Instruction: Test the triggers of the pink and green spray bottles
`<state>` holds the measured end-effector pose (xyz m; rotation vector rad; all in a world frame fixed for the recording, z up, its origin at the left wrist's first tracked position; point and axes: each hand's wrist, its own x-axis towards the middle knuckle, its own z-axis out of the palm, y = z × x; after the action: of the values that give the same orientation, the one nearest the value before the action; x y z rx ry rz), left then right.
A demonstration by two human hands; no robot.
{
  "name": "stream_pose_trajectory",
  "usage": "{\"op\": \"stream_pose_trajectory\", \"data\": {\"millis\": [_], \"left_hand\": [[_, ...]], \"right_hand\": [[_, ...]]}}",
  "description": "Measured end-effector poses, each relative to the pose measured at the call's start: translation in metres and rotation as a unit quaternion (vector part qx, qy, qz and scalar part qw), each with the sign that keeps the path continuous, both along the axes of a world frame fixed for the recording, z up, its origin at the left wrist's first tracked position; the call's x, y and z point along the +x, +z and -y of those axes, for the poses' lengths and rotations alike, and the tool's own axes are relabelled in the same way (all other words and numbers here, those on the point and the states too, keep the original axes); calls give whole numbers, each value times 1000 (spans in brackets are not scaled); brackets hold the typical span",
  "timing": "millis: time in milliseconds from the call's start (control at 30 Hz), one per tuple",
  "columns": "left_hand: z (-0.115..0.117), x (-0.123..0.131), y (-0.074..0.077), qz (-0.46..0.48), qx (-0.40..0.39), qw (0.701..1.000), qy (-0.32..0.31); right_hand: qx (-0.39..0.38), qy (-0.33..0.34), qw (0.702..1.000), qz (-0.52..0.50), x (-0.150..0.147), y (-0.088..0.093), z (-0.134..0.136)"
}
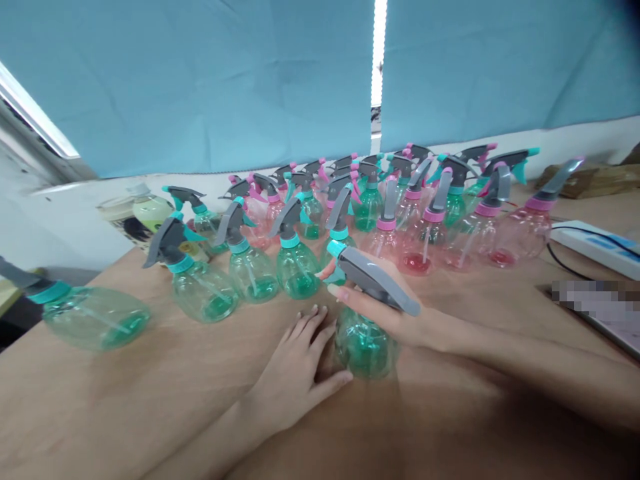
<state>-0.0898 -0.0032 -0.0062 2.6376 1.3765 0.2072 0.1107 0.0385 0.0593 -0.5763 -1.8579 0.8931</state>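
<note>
My right hand (395, 313) is wrapped round the neck of a green spray bottle (364, 347) with a grey and turquoise trigger head, near the table's middle. The bottle's nozzle points up and left. My left hand (295, 373) lies beside the bottle's base on the left, palm down with the fingers stretched out and nothing in them. Just beyond the hands stand more green spray bottles (299, 270). Behind and to the right are several pink spray bottles (470, 240). The right palm covers the bottle's collar.
At the far left another green spray bottle (95, 317) leans over. A jug with pale yellow-green liquid (150, 212) stands behind. On the right are a white power strip (595, 243) with a black cable and a flat device (605, 313). A blue curtain (225, 87) hangs behind the wooden table (200, 400).
</note>
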Motion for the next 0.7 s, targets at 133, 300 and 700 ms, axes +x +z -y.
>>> {"op": "stream_pose_trajectory", "data": {"millis": [133, 300, 700], "left_hand": [[-1, 1, 1, 8, 1, 1000, 2], [-1, 0, 0, -8, -3, 1000, 3], [-2, -2, -1, 0, 18, 1000, -5]], "right_hand": [[14, 2, 1000, 5, 0, 4, 0], [37, -8, 999, 9, 0, 6, -1], [51, -16, 998, 18, 3, 1, -2]]}}
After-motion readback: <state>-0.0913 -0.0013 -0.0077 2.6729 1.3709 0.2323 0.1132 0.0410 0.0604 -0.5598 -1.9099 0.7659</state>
